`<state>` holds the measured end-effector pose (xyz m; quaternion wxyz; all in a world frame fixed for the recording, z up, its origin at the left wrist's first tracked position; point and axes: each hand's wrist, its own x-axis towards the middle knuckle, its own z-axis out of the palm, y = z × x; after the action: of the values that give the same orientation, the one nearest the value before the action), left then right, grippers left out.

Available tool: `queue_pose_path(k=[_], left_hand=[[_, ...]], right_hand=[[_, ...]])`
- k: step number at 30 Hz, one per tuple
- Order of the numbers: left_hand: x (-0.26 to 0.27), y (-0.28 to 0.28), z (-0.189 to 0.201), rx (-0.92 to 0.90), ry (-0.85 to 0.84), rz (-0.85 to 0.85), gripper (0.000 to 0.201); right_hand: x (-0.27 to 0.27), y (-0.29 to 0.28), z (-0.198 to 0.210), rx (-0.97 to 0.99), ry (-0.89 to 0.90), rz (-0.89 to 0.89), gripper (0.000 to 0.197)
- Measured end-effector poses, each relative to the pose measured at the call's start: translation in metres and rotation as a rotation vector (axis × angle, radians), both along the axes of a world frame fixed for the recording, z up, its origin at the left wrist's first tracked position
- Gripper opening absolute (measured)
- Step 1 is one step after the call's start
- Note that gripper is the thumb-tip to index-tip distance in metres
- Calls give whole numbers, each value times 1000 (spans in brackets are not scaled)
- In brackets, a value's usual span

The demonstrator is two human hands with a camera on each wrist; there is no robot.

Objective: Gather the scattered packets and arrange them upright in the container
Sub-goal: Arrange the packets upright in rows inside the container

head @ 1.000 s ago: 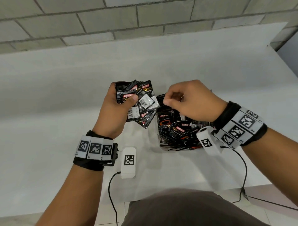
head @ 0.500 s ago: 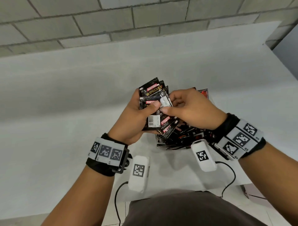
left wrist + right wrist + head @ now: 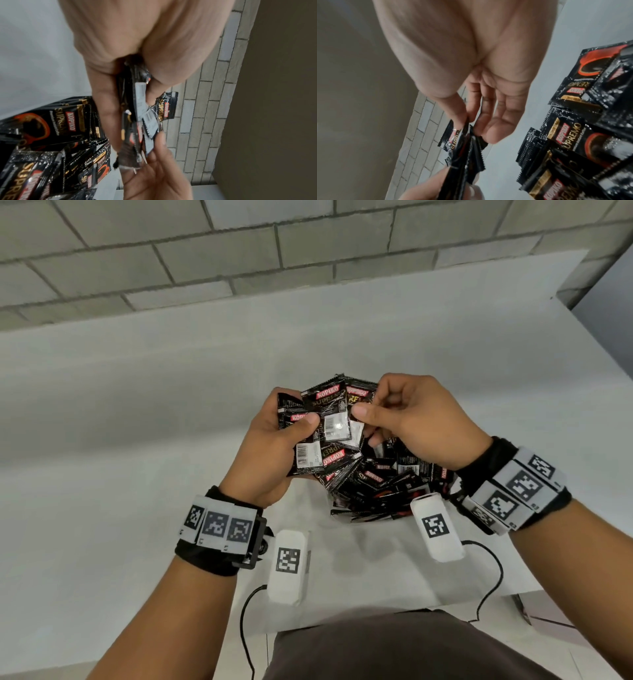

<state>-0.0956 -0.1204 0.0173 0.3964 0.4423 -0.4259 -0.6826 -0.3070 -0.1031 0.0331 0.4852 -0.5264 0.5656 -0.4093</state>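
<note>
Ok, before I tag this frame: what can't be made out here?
- Container: in the head view, the packets heaped in it and the right hand cover it; walls barely show.
- Count of the fanned bundle: packets overlap under the left hand.
- Right hand's grip: in the right wrist view, the fingertips meet packet edges, blurred.
- Table's near edge: the person's body hides it.

The container [image 3: 337, 513] is almost wholly hidden under the packets [image 3: 373, 477] heaped in it; whether they stand upright cannot be told. The right hand [image 3: 416, 419] covers the far packets. Both wrist views are blurred, and their edges cut off the packets.
</note>
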Motion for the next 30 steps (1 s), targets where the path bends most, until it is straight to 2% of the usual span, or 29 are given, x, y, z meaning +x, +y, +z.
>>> queue_pose_path(k=[8, 9, 10, 12, 13, 15, 16, 17, 19, 21, 23, 25, 30], left_hand=[[11, -8, -6, -14, -46, 70, 21], [12, -8, -7, -14, -53, 73, 22], [12, -8, -8, -17, -59, 72, 23], [11, -7, -10, -30, -66, 62, 24], [9, -7, -11, -39, -71, 58, 25], [5, -6, -12, -61, -90, 42, 25], [3, -5, -12, -73, -97, 28, 26], [2, -4, -12, -86, -99, 12, 27], [0, -2, -11, -111, -99, -34, 28], [-1, -1, -10, -136, -108, -91, 30], [0, -2, -10, -150, -136, -129, 30], [1, -3, -10, -151, -146, -139, 30], [4, -5, -13, -110, -136, -95, 32]], right_hand=[[-10, -5, 5, 32, -371, -126, 13], [-9, -4, 5, 25, -389, -118, 6], [-8, -4, 6, 11, -387, -110, 10], [-7, -6, 6, -23, -356, -74, 32], [-5, -6, 6, -24, -376, -52, 35], [-1, -7, 7, -15, -417, -24, 20], [1, -6, 8, -13, -395, -34, 10], [2, -7, 6, -14, -340, -62, 17], [2, -10, -1, -14, -208, -85, 47], [1, -13, -6, 7, -53, -73, 60], [0, -14, -10, 43, 31, -33, 44], [-1, -14, -11, 58, 5, -11, 28], [-5, -16, -8, -34, -34, -110, 26]])
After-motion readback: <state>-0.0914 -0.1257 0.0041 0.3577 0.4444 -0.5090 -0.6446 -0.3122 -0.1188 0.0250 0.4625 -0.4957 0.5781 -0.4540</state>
